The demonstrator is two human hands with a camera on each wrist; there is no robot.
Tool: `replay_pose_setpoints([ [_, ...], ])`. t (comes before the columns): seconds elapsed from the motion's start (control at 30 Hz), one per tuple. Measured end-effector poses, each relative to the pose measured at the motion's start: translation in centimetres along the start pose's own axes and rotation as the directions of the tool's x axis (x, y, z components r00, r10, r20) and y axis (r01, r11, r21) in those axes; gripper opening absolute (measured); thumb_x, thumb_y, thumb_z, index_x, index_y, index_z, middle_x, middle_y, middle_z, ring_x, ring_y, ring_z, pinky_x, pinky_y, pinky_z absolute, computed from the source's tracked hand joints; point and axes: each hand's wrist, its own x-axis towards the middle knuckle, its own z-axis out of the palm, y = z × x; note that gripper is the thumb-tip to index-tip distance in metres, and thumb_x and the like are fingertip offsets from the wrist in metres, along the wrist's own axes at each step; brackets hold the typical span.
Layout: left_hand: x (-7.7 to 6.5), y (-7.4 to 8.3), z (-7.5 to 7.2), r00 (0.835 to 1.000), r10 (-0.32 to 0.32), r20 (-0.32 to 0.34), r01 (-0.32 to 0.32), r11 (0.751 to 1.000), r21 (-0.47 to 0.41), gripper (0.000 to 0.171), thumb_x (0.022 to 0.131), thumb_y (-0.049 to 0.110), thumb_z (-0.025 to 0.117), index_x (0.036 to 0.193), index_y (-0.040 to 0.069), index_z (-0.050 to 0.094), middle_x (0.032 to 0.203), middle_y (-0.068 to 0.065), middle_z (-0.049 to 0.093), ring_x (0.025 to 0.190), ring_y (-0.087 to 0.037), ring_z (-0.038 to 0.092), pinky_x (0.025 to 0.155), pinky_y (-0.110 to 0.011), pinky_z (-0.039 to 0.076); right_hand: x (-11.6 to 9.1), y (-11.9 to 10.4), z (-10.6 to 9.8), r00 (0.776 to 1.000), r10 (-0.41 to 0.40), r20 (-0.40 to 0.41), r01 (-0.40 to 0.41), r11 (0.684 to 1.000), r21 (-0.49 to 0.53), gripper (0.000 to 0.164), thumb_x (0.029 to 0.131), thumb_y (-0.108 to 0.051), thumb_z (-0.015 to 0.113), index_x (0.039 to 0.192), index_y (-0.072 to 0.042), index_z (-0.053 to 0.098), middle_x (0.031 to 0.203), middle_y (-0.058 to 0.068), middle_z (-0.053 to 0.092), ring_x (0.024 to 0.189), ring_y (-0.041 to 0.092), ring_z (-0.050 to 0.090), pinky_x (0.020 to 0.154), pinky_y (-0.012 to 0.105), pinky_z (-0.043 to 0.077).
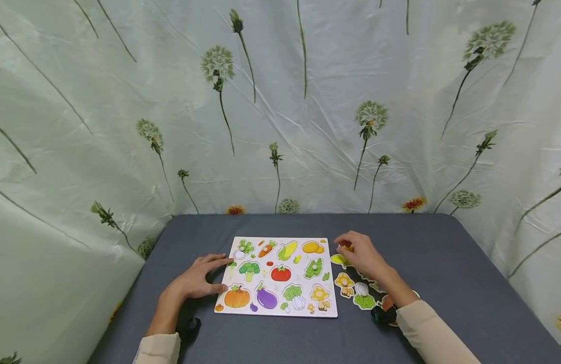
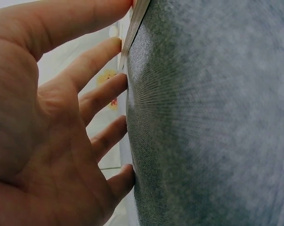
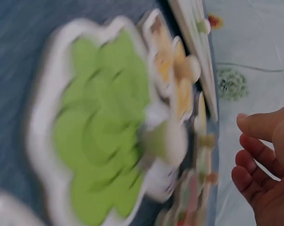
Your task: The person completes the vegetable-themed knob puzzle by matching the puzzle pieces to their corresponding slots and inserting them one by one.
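A white puzzle board (image 1: 258,269) with printed vegetables lies flat in the head view. My left hand (image 1: 199,276) rests at its left side, fingers spread and fairly straight, thumb and index finger touching the edge. My right hand (image 1: 363,254) hovers past the board's right side, over loose knobbed vegetable pieces, its fingers loosely bent. A small orange patch (image 1: 346,246) shows by its fingertips in the head view; in the right wrist view nothing appears between thumb and fingers. Below it lie a yellow corn-like piece (image 1: 338,260), a mushroom piece (image 1: 344,284) and a leafy green piece (image 3: 101,127).
More loose pieces lie partly hidden under the right forearm, among them an orange-brown one (image 1: 387,303). Dark grey cloth covers the table (image 1: 271,338). A pale curtain (image 1: 280,116) with dandelion prints hangs behind its far edge.
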Motion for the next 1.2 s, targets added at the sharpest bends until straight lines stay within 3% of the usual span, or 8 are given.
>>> replay_pose_setpoints([
  [0.2,0.0,-0.1,0.1,1.000,-0.008,0.003,0.008,1.000,-0.004,0.077,0.082,0.045,0.082,0.151,0.025,0.054,0.160,-0.013,0.043,0.144,-0.048,0.034,0.105,-0.075,0.034,-0.9,1.5,-0.3,0.997,0.036,0.070,-0.036,0.999,0.002,0.016,0.097,-0.013,0.072,0.111,-0.007,0.077,0.100,0.003,0.069,0.090,0.017,0.066,0.081,0.038,0.057],
  [0.43,-0.1,-0.2,0.1,1.000,-0.015,0.010,0.015,1.000,-0.003,0.078,0.081,0.046,0.081,0.151,0.025,0.054,0.160,-0.014,0.044,0.144,-0.048,0.035,0.105,-0.075,0.034,-1.5,2.6,-0.7,0.985,0.016,0.169,-0.018,1.000,0.009,0.012,0.098,-0.015,0.071,0.107,-0.010,0.076,0.093,-0.005,0.067,0.079,0.005,0.059,0.071,0.026,0.052],
  [0.8,0.1,-0.2,0.1,1.000,-0.013,0.011,0.013,1.000,0.004,0.078,0.082,0.048,0.080,0.151,0.025,0.054,0.160,-0.014,0.043,0.144,-0.048,0.035,0.106,-0.076,0.034,-1.8,3.2,-1.0,0.981,-0.060,0.183,0.051,0.997,0.052,0.021,0.100,-0.013,0.067,0.119,-0.010,0.076,0.099,-0.002,0.067,0.078,0.002,0.055,0.069,0.024,0.049],
  [1.2,0.2,-0.4,0.1,1.000,-0.008,0.005,0.008,1.000,0.001,0.078,0.081,0.046,0.080,0.151,0.023,0.054,0.159,-0.015,0.043,0.143,-0.048,0.035,0.106,-0.075,0.034,-1.7,3.4,-0.7,0.984,-0.044,0.172,0.038,0.999,0.038,0.017,0.099,-0.013,0.068,0.114,-0.011,0.076,0.097,-0.005,0.066,0.081,0.003,0.056,0.072,0.026,0.049],
])
